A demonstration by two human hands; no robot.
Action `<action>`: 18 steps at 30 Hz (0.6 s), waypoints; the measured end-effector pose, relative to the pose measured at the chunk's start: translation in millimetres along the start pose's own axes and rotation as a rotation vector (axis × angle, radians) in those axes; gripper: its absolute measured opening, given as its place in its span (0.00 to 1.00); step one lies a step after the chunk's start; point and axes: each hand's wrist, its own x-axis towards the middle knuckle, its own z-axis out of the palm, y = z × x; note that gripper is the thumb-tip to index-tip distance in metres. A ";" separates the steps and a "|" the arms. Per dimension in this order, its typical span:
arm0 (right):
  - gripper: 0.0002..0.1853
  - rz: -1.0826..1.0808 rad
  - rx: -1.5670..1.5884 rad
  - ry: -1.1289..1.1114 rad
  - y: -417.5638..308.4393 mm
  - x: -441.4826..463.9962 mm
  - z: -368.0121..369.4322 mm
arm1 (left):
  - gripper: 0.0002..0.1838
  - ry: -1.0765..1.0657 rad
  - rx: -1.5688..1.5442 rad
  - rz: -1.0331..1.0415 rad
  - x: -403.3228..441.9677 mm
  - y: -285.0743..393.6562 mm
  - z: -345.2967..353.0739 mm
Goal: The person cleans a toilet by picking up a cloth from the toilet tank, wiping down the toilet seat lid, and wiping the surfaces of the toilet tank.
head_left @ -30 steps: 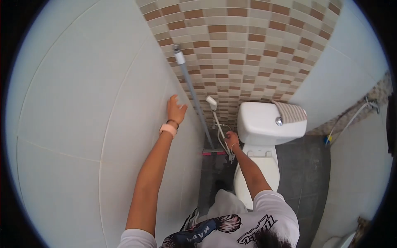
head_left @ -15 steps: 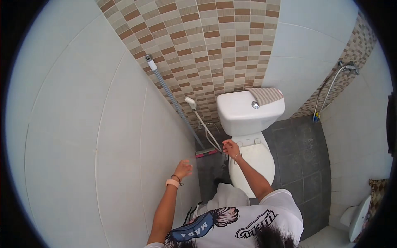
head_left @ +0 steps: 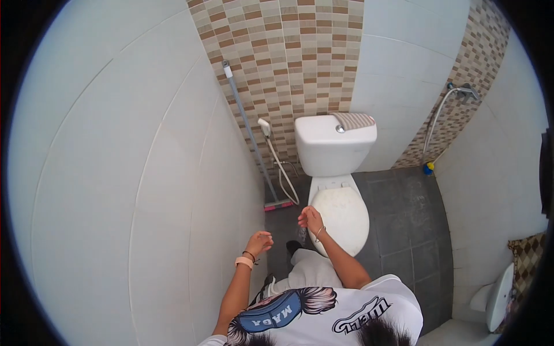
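Note:
My left hand (head_left: 259, 243) hangs in the air beside the left wall, its fingers loosely bent with nothing in them. A pale band and a dark bracelet circle that wrist. Over the near left edge of the closed toilet lid (head_left: 340, 216) is my right hand (head_left: 310, 219), also empty, with softly curved fingers. Whether it touches the lid I cannot tell. Beyond both hands, a long-handled floor brush (head_left: 249, 127) leans in the corner, its pink-edged head (head_left: 279, 205) on the floor. A white bidet sprayer (head_left: 264, 127) with a hose hangs on the tiled wall.
A folded striped cloth (head_left: 353, 120) lies on the toilet tank (head_left: 332, 153). On the right wall is a shower hose (head_left: 437, 118), with a small blue and yellow thing (head_left: 428, 168) below it. A white basin (head_left: 501, 298) stands at lower right. Dark tiles (head_left: 407, 216) cover the floor.
My view has shifted, and the toilet and brush appear farther up and closer to upright. Both hands have moved only slightly, staying empty; the right one sits a little lower in view.

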 end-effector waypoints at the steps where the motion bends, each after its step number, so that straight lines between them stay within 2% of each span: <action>1: 0.15 -0.014 0.002 0.012 -4.6 -18.4 -1.2 | 0.14 0.000 -0.007 0.010 -10.4 -10.8 6.7; 4: 0.16 -0.060 0.037 0.025 -7.9 -80.7 -7.4 | 0.14 -0.012 -0.076 0.018 -38.6 -53.8 28.2; 7: 0.13 0.086 0.012 0.070 2.9 -155.0 -23.8 | 0.13 -0.015 -0.194 -0.028 -62.3 -111.9 52.5; 9: 0.11 0.024 -0.090 0.154 13.1 -203.3 -44.0 | 0.12 -0.025 -0.239 -0.078 -80.5 -146.4 65.7; 13: 0.11 -0.213 -0.350 0.369 -4.0 -267.7 -95.0 | 0.12 0.013 -0.237 0.016 -114.6 -155.1 76.4; 14: 0.11 -0.225 -0.303 0.413 -6.1 -276.8 -106.6 | 0.12 0.028 -0.244 0.041 -116.2 -156.3 77.4; 16: 0.16 -0.246 -0.212 0.498 2.2 -288.1 -133.2 | 0.12 0.034 -0.237 0.057 -117.1 -157.7 81.1; 18: 0.26 -0.095 -0.052 0.632 13.2 -303.9 -153.2 | 0.12 0.017 -0.209 0.036 -117.3 -155.9 87.9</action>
